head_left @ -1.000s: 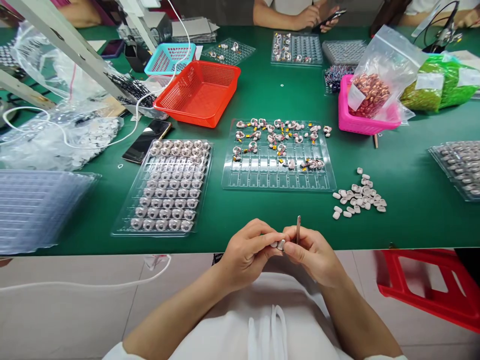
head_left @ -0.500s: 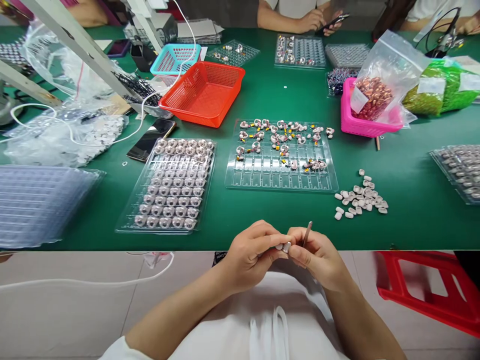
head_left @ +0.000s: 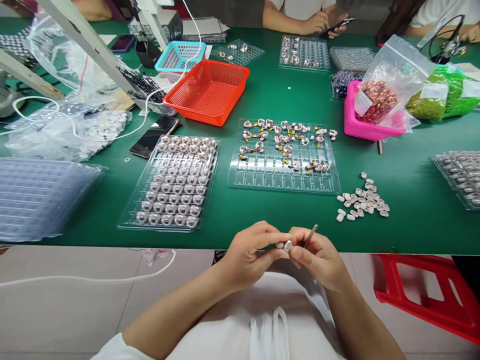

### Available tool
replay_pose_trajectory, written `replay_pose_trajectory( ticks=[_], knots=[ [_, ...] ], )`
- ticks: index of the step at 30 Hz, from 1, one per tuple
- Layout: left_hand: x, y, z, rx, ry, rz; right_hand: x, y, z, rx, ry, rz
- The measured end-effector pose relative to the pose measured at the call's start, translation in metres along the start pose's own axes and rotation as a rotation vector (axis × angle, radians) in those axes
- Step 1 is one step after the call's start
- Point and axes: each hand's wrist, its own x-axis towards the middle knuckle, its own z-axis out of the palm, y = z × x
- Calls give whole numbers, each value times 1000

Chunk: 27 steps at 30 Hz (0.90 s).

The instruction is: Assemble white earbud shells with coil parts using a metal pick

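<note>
So the thin tool (head_left: 311, 236) in the right hand (head_left: 320, 261) went from standing straight up at 12 a second ago to leaning toward 1. Left hand (head_left: 250, 258) kept the same pinch: fingers nearly closed on the little pale pieces (head_left: 287, 245), right between both hands. Right fingers stayed curled round the tool, tips up against the pieces. Looked to me like a mid-adjustment, pieces not set down yet. Loose white caps (head_left: 363, 206) sat at 2 o'clock.
</note>
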Motion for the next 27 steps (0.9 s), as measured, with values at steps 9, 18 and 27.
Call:
replay_pose_trajectory(
  ticks=[9, 18, 27],
  knots=[
    [1, 3, -8, -270, -41, -446, -2, 7, -2, -65, 193, 32],
    [-1, 3, -5, -374, 35, -598, 3, 11, 13, -173, 328, 90],
    [8, -2, -15, -721, -104, -844, 1, -6, -1, -958, 144, -587]
  ],
)
